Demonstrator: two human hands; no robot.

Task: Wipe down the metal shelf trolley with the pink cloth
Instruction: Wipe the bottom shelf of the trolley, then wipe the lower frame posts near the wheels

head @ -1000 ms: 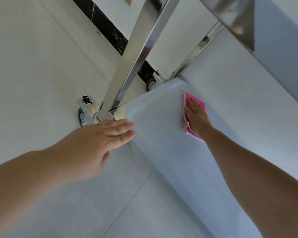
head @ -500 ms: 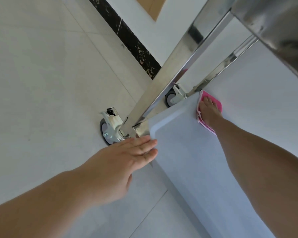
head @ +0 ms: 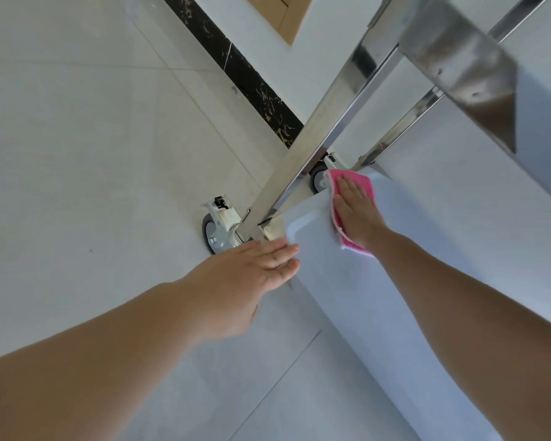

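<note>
Head view showed the right hand [head: 357, 214] pressing flat, fingers straight, on the pink cloth [head: 352, 198] near the bottom shelf [head: 347, 307] far corner; the left hand [head: 245, 281], fingers straight, touched the shelf's near corner, probably to steady the trolley.

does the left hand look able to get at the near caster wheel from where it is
Probably yes. The left hand lies flat and holds nothing, its fingers at the corner of the bottom shelf, and the near caster wheel sits just beyond them with only bare floor between. The upright post rises beside it, not across the way.
</note>
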